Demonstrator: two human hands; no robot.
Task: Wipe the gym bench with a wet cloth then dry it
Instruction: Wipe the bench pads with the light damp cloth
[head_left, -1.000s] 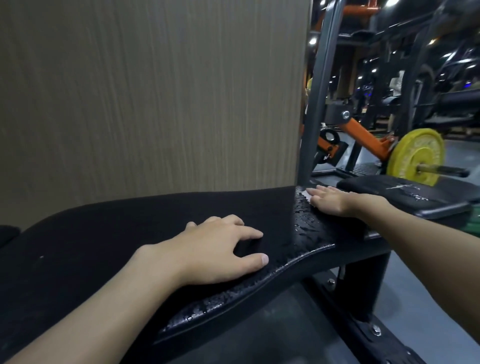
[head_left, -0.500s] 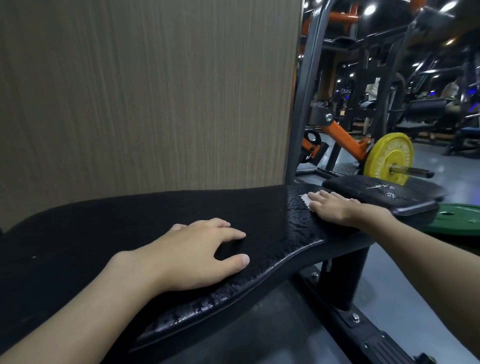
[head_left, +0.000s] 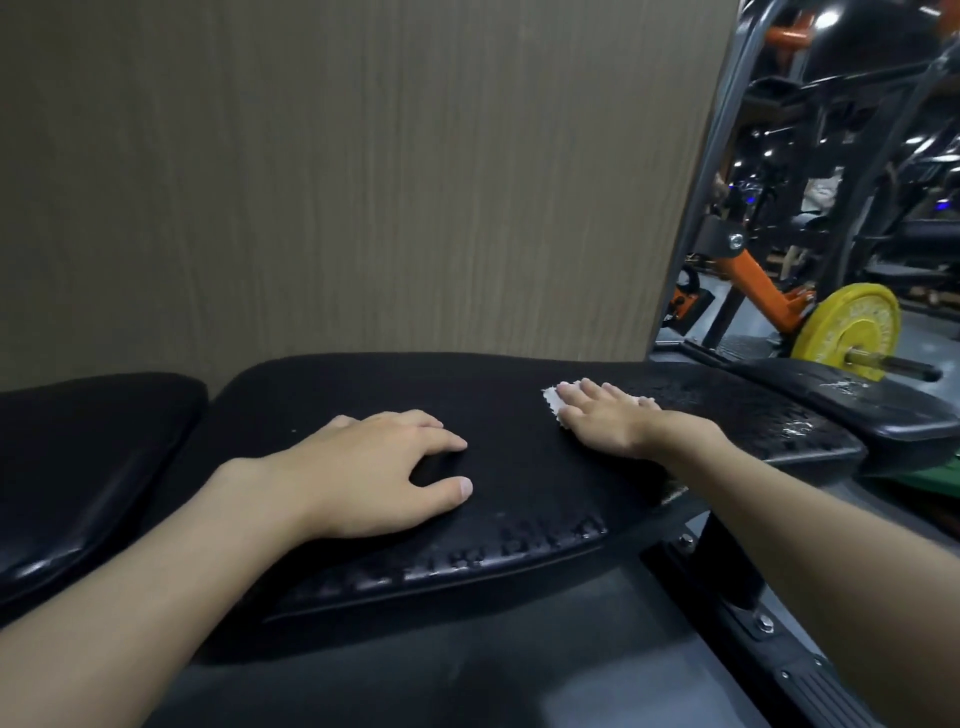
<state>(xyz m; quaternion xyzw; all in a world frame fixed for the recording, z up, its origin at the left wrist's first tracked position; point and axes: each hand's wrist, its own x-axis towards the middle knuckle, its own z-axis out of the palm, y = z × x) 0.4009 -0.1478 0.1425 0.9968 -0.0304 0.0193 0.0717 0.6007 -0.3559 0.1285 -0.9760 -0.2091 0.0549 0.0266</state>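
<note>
Left hand (head_left: 379, 467) was flat on the black bench pad (head_left: 519, 467), fingers spread, holding nothing. Further out, right hand (head_left: 605, 418) pressed a white cloth (head_left: 551, 402) flat against the pad, wet patch (head_left: 727, 410) just beyond.

Both forearms are bare from the frame edge to the wrists, with no sleeve showing. The left hand (head_left: 374, 470) and right hand (head_left: 605, 415) are ungloved and carry no rings, watch or bands. The fingernails are short and unpainted.
</note>
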